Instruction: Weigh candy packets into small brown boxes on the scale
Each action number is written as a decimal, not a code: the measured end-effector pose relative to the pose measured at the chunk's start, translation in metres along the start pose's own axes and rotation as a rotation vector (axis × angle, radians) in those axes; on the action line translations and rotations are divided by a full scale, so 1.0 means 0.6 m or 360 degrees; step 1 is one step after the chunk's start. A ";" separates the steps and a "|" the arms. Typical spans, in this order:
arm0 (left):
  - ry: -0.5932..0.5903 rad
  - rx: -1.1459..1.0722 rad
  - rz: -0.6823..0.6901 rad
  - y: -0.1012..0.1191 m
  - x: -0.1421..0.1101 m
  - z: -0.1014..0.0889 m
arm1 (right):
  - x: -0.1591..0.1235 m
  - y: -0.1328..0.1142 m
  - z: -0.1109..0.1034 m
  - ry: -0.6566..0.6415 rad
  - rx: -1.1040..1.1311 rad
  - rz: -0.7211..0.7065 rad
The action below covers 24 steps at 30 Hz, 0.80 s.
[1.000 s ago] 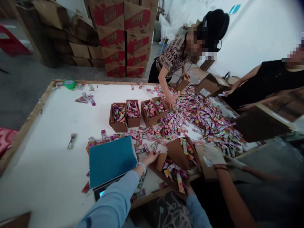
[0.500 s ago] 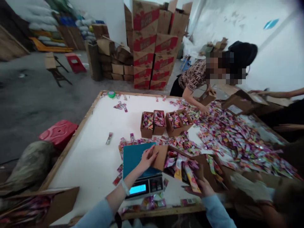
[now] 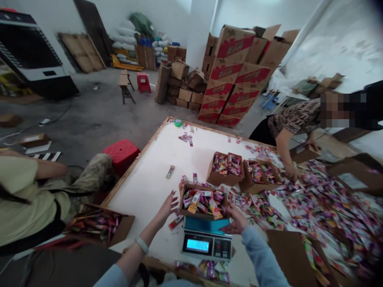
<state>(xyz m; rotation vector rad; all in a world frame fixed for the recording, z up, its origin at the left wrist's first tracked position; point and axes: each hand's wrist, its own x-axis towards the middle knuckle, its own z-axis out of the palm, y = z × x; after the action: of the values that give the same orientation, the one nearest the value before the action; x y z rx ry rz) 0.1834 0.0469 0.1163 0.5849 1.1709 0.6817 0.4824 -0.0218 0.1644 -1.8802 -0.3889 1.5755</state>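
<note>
A small cardboard box (image 3: pixel 191 213) filled with purple, pink and yellow snack sachets rests on the teal plate of a digital scale (image 3: pixel 206 227), whose lit display (image 3: pixel 197 245) shows digits too blurred to read surely. Just off the box's left side, my left hand (image 3: pixel 168 208) is open, fingers spread, holding nothing. My right hand (image 3: pixel 237 221) is at the box's right end, fingers stretched out and apart, seemingly touching its edge. Right behind stand two pairs of filled boxes (image 3: pixel 225 178) (image 3: pixel 254 187). Loose sachets (image 3: pixel 211 269) lie in front of the scale.
A large heap of sachets (image 3: pixel 317 199) spreads over the right of the white table (image 3: pixel 143 199). A co-worker (image 3: pixel 299 119) reaches into it. An open carton (image 3: pixel 289 251) stands at right, another box of sachets (image 3: pixel 122 231) at left beside a seated person (image 3: pixel 26 195).
The sachet box has moved left onto the scale and now sits level. My left hand has let go of its flap, and my right hand has opened. The view has swung left.
</note>
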 end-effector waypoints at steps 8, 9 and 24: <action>0.0529 -0.0110 -0.0072 -0.061 -0.040 -0.128 | 0.035 0.101 -0.110 0.0588 0.0241 0.0088; 0.0550 -0.0114 -0.0102 -0.066 -0.045 -0.132 | 0.039 0.116 -0.114 0.0568 0.0240 0.0132; 0.0514 -0.0053 -0.0052 -0.063 -0.056 -0.039 | 0.087 0.173 -0.142 0.0484 -0.0162 0.0006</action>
<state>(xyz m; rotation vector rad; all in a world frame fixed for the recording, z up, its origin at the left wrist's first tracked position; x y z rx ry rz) 0.1597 -0.0017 0.1030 0.4361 1.4630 0.7855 0.5578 -0.0924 0.0639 -2.1589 -0.3349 1.2647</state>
